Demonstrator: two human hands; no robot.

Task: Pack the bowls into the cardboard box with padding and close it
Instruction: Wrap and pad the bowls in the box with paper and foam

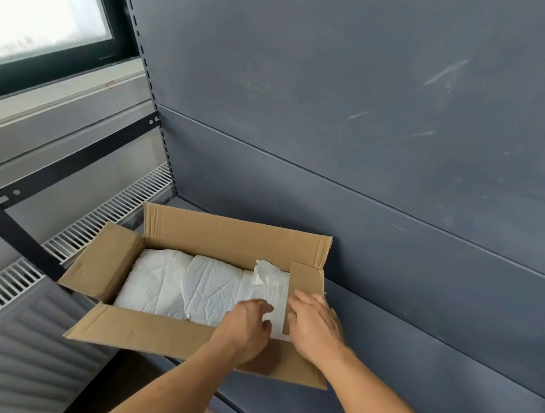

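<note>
The box [150, 331] is sitting on the dark shelf [431, 374], up against the back panel, with all four flaps standing open. White paper [189, 285] is covering the inside from end to end, so I am not seeing any bowls; if they are in there, they are lying under the padding. Both hands are working at the right end. The left hand [247, 324] is curling its fingers on the paper's edge, seemingly pinching it. The right hand [315, 328] is lying fairly flat, fingers pressing the paper down just beside the right flap [307, 277]. To my eye the packing is nearly finished: the padding is getting its last tuck, while folding the flaps down is not yet begun.
</note>
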